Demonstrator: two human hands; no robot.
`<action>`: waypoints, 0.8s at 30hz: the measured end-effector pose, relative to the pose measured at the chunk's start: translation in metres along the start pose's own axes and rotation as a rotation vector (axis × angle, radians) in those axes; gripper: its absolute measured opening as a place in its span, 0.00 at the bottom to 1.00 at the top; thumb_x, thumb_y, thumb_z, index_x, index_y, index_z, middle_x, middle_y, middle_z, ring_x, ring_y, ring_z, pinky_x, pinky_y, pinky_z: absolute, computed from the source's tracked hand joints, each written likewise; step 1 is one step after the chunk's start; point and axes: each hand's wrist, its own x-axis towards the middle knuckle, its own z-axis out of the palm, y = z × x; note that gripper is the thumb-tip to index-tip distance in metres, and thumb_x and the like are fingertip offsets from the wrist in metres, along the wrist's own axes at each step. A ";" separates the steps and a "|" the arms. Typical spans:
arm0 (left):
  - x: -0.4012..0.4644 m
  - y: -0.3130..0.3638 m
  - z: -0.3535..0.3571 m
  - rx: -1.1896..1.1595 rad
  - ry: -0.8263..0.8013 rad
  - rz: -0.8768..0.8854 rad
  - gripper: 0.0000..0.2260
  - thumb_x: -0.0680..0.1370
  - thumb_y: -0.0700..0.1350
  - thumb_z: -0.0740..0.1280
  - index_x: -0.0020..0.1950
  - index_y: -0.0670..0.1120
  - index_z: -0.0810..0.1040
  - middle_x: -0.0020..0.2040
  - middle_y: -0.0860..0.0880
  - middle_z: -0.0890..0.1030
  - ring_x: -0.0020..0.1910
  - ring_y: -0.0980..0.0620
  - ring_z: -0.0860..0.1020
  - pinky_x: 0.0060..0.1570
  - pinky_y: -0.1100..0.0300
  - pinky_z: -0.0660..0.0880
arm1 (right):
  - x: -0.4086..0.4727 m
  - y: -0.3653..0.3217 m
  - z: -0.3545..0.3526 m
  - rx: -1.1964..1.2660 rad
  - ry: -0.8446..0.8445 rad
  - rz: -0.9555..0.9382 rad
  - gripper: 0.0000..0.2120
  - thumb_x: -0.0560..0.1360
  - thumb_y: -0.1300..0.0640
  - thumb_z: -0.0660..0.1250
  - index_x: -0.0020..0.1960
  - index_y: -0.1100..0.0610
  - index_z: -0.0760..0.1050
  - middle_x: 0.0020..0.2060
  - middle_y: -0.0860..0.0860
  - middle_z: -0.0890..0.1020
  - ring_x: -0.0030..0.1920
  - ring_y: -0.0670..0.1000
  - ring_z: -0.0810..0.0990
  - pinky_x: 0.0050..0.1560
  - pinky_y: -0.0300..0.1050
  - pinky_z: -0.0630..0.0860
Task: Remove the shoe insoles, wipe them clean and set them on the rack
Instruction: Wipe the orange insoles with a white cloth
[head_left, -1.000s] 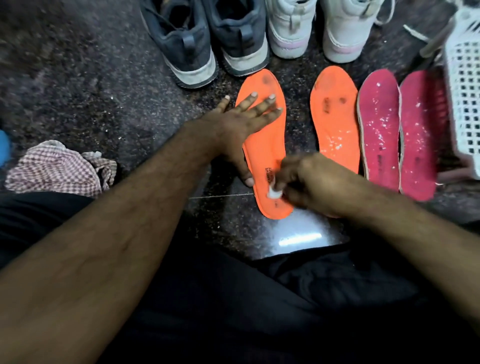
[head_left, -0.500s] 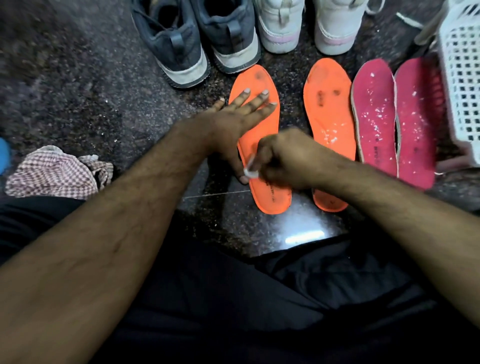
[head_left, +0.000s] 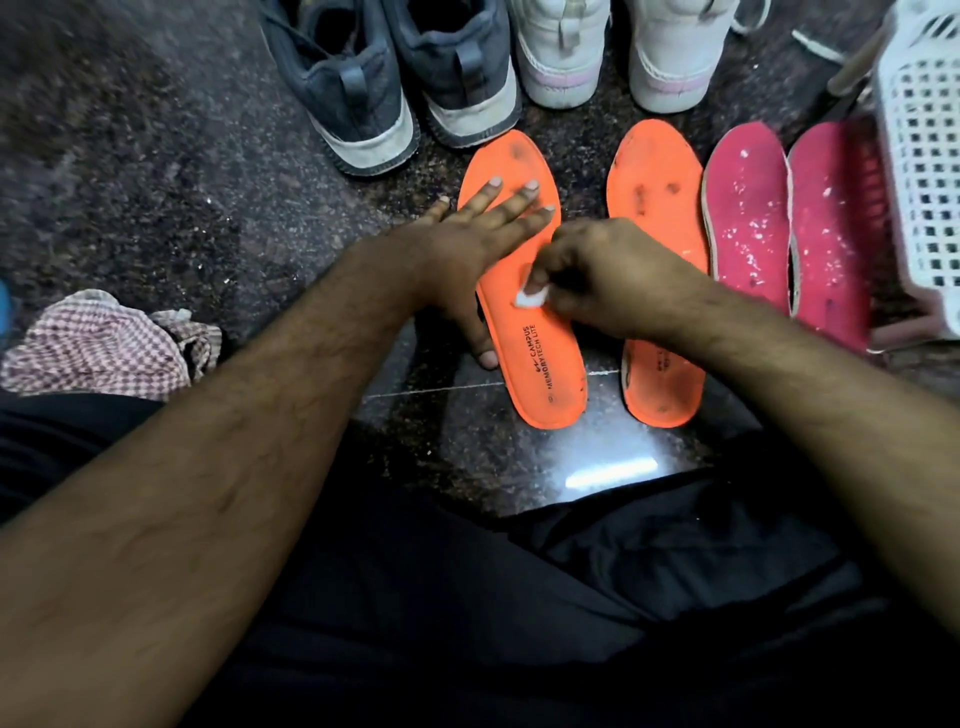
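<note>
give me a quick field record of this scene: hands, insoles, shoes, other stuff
left hand: flat, pressing the left orange insole
right hand: pinches a small white wipe on that insole
other insoles: one orange, two pink speckled white
shoes: grey pair, white pair
cloth: checked, on the floor, left
basket: white, far right

home floor, likely | polished dark granite floor (head_left: 156, 171) | worn shoes (head_left: 343, 88) lined up | checked rag (head_left: 98, 345) | white plastic basket (head_left: 924, 156)
</note>
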 end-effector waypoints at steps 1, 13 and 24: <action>0.000 0.000 0.001 -0.002 0.002 0.002 0.72 0.50 0.70 0.80 0.81 0.58 0.36 0.80 0.55 0.32 0.80 0.48 0.34 0.75 0.32 0.44 | -0.007 -0.003 0.003 0.013 -0.052 0.012 0.09 0.69 0.63 0.73 0.47 0.53 0.85 0.44 0.51 0.86 0.46 0.54 0.84 0.47 0.37 0.71; 0.003 0.002 0.000 -0.012 -0.004 0.020 0.72 0.52 0.67 0.81 0.81 0.53 0.37 0.81 0.52 0.32 0.79 0.47 0.33 0.76 0.34 0.45 | -0.014 -0.009 -0.014 0.235 0.050 0.049 0.10 0.72 0.63 0.72 0.47 0.48 0.83 0.42 0.45 0.81 0.42 0.45 0.79 0.45 0.36 0.70; 0.007 -0.009 -0.002 -0.109 0.050 0.105 0.68 0.57 0.59 0.84 0.82 0.46 0.43 0.82 0.46 0.40 0.81 0.46 0.40 0.79 0.48 0.46 | -0.026 -0.024 -0.001 0.102 -0.519 0.039 0.13 0.69 0.61 0.71 0.50 0.48 0.85 0.41 0.45 0.87 0.40 0.44 0.84 0.48 0.41 0.80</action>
